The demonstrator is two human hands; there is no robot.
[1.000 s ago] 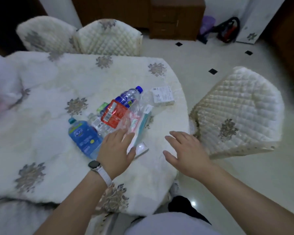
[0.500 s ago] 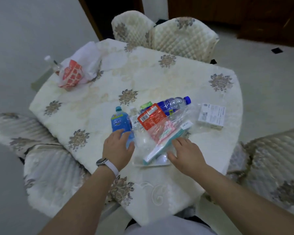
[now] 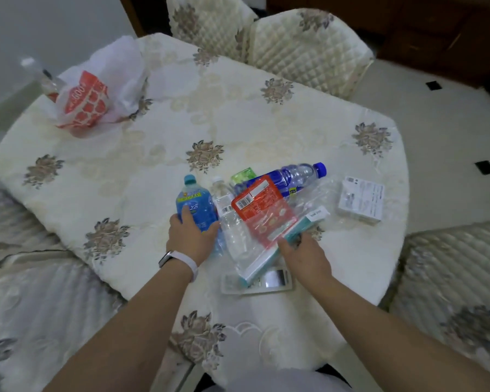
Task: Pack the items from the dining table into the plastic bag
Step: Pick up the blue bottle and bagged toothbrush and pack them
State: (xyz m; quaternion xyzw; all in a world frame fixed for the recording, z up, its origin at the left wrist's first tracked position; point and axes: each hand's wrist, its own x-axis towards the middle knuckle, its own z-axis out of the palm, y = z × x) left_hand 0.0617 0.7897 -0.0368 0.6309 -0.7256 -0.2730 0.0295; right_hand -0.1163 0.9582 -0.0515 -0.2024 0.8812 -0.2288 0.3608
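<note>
A white and red plastic bag (image 3: 88,100) lies crumpled at the table's far left. A cluster of items lies near the front right. My left hand (image 3: 191,236) wraps around a light blue bottle (image 3: 194,203) lying on the cloth. Beside it are a clear bottle (image 3: 229,222), a red packet (image 3: 262,210), a green item (image 3: 242,175) and a blue-capped water bottle (image 3: 292,175). My right hand (image 3: 306,256) grips the edge of a flat teal-edged pack (image 3: 263,263). A white box (image 3: 361,199) sits to the right, and a flat white device (image 3: 266,282) lies under the pack.
The round table (image 3: 125,171) has a cream floral cloth. Quilted chairs stand at the back (image 3: 303,49), at the right (image 3: 453,278) and at the front left (image 3: 40,292). A clear bottle (image 3: 40,77) stands behind the plastic bag. Tiled floor lies to the right.
My left hand has closed around the light blue bottle. My right hand has slid up onto the teal-edged pack. The view has shifted, showing more of the table's left side.
</note>
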